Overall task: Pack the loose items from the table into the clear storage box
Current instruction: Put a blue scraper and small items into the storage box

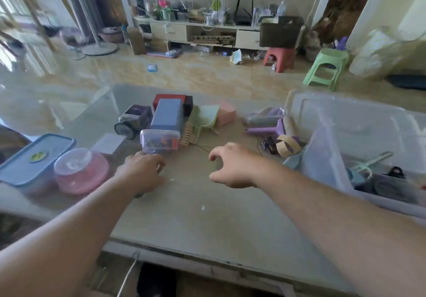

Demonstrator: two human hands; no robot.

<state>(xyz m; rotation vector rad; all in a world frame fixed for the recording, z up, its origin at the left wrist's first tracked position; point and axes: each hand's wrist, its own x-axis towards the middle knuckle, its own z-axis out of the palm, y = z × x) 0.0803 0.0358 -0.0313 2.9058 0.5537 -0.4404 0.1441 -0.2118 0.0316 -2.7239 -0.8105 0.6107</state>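
- Left hand (143,170) rests curled on the bench (207,216), holding nothing visible.
- Right hand (230,165) hovers open, empty.
- Clear box (345,116) sits at 3 o'clock.

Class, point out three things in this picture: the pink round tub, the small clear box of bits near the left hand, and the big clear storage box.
Pink tub (81,174): head view, on its side wall.
Small clear box (159,140): head view, on its front face.
Storage box (322,163): head view, on its near-left wall.
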